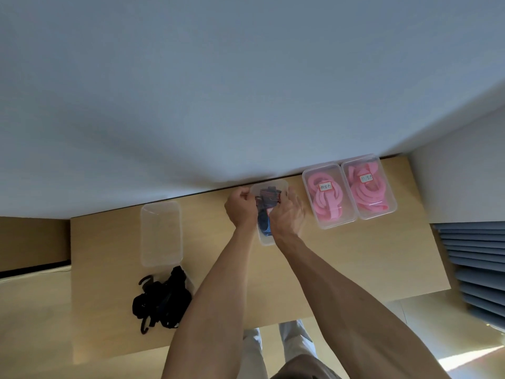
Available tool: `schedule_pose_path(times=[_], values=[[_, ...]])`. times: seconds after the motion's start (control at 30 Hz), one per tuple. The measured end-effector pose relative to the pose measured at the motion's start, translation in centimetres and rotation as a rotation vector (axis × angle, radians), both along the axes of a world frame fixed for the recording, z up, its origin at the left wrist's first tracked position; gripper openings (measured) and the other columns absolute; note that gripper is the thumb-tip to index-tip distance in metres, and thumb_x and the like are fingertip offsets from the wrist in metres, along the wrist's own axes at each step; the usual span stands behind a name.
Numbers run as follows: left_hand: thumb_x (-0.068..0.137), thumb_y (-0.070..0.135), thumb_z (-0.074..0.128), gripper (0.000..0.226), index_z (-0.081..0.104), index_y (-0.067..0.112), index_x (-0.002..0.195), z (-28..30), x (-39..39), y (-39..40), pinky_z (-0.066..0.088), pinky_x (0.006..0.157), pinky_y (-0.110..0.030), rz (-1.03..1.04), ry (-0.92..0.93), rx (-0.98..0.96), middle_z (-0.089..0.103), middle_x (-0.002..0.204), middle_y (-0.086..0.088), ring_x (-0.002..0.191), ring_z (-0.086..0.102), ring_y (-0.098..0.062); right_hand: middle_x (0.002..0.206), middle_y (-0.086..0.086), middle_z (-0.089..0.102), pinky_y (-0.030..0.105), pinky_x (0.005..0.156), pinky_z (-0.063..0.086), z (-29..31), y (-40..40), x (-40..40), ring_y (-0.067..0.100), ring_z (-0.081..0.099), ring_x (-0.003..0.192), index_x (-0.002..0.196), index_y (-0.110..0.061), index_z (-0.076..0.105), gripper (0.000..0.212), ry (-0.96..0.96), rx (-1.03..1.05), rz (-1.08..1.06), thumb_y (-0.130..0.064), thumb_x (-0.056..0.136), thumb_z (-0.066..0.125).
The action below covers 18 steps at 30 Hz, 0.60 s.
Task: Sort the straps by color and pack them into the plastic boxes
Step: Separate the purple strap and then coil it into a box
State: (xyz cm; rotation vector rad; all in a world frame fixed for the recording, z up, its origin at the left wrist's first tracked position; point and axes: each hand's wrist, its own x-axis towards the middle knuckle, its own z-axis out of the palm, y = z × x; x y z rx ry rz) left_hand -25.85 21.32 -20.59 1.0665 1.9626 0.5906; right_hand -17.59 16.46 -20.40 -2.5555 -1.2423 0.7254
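At the back middle of the table a clear plastic box [266,241] holds dark blue straps with red stripes [269,199]. My left hand [240,207] and my right hand [287,214] are both over this box, and their fingers grip the striped straps from either side. An empty clear box [161,233] lies to the left. A pile of black straps [161,299] sits in front of it. Two lidded clear boxes [329,196] [369,187] at the right hold pink straps and carry white labels.
The wooden table [355,263] stands against a white wall [246,91]. A grey slatted stack [475,269] lies past the table's right edge. My legs show below the front edge.
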Motion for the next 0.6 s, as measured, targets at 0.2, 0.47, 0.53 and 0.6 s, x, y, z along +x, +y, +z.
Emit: schedule_pose_path(times=[0.2,0.47,0.53,0.6], values=[[0.097,0.019,0.058,0.021,0.075,0.012,0.106,1.2,-0.3,-1.2,0.051,0.072,-0.030,-0.034,0.038,-0.030,0.075,0.101,-0.003,0.090,0.067,-0.024,0.128,0.018,0.057,0.049,0.094,0.045,1.2,-0.8,0.0,0.037,0.054,0.115,0.113,0.002,0.063,0.040,0.035,0.127,-0.017,0.005,0.075,0.049],[0.083,0.002,0.066,0.007,0.067,0.009,0.085,1.8,-0.4,-6.8,0.039,0.048,-0.020,-0.112,0.053,-0.085,0.066,0.080,0.002,0.071,0.060,-0.018,0.146,0.009,0.048,0.042,0.103,0.045,1.5,-5.7,0.3,0.031,0.047,0.129,0.140,-0.009,0.054,0.060,0.076,0.093,0.037,0.006,0.082,0.058],[0.085,0.001,0.068,0.008,0.068,0.008,0.089,1.4,-0.3,-7.4,0.043,0.053,-0.013,-0.128,-0.024,-0.021,0.068,0.082,0.002,0.072,0.063,-0.014,0.151,0.011,0.042,0.042,0.109,0.041,1.2,-5.7,0.6,0.030,0.039,0.137,0.143,-0.005,0.048,0.066,0.028,0.045,0.084,0.005,0.080,0.065],[0.087,0.001,0.066,0.011,0.071,0.008,0.093,1.1,0.3,-7.6,0.044,0.055,-0.007,-0.120,-0.069,0.024,0.069,0.083,0.003,0.070,0.063,-0.007,0.157,0.013,0.033,0.039,0.118,0.031,0.7,-5.8,1.1,0.029,0.029,0.146,0.150,-0.003,0.037,0.076,-0.049,-0.011,0.165,0.001,0.081,0.070]])
